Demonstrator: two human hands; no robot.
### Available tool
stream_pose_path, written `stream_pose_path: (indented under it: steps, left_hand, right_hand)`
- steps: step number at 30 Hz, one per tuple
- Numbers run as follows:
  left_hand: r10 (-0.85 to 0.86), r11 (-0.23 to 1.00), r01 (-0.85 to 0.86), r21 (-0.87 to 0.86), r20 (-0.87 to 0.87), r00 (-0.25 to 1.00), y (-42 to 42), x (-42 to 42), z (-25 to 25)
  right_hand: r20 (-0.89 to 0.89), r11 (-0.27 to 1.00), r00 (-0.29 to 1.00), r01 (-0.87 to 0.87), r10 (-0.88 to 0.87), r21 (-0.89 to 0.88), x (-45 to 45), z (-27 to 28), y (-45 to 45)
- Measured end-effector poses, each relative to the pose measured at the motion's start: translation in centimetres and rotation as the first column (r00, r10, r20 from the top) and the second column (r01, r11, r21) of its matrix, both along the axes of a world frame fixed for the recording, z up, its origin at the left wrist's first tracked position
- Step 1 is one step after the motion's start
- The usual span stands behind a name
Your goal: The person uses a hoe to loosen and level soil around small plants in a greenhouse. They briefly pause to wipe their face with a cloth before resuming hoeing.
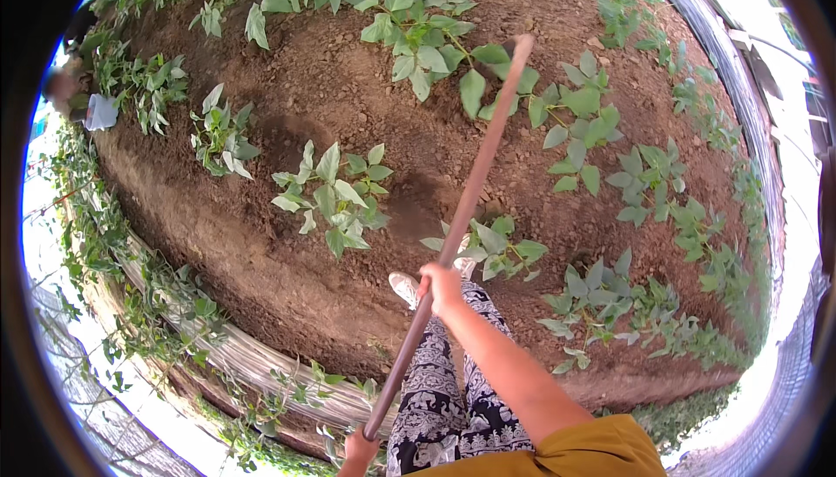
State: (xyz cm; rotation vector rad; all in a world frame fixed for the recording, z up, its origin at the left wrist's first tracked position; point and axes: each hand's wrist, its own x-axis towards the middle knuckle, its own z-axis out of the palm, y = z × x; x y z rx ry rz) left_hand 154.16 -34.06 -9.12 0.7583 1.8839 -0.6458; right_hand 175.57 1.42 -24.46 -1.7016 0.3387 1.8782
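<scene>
My right hand (443,289) grips the middle of a long brown handle of a hoe (481,167). My left hand (360,447) is closed around the butt end of the same handle, low in the view. The hoe slants up and away to the right, and its far end bends over among the leaves of a green bean-like plant (473,92). Leaves and the handle hide most of the blade, so I cannot tell whether it is in the soil. Just beyond my shoes, a small leafy plant (499,245) grows beside the handle.
Brown crumbly soil (313,92) holds several leafy plants, one nearby at left (333,199). A silvery plastic-like edging (261,356) with vines curves along the lower left; similar edging (725,52) borders the right. A partly seen person (62,88) is at far left by a pale container (101,112).
</scene>
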Motion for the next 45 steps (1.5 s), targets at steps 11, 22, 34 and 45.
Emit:
stream_pose_path:
  steps: [11,22,34,45]
  left_hand:
    - [0.014,1.0,-0.015,0.011,0.096,0.995,12.4,8.0,-5.3]
    - [-0.049,0.998,0.051,-0.026,0.085,0.995,-1.8,-0.9,-2.7]
    - [0.002,0.997,-0.02,0.076,0.225,0.974,9.3,4.8,-8.5]
    - [-0.058,0.997,0.052,0.058,0.105,0.993,0.1,0.2,-3.5]
  right_hand:
    - [0.195,0.988,0.975,-0.129,0.11,0.084,6.7,-10.1,7.1]
    - [0.101,0.999,0.994,0.044,-0.041,-0.027,0.9,-1.1,-3.5]
    - [0.295,1.0,0.956,-0.005,0.008,-0.011,6.1,-10.5,4.9]
    - [0.105,1.0,0.994,-0.018,0.018,-0.005,1.9,-2.6,-1.0]
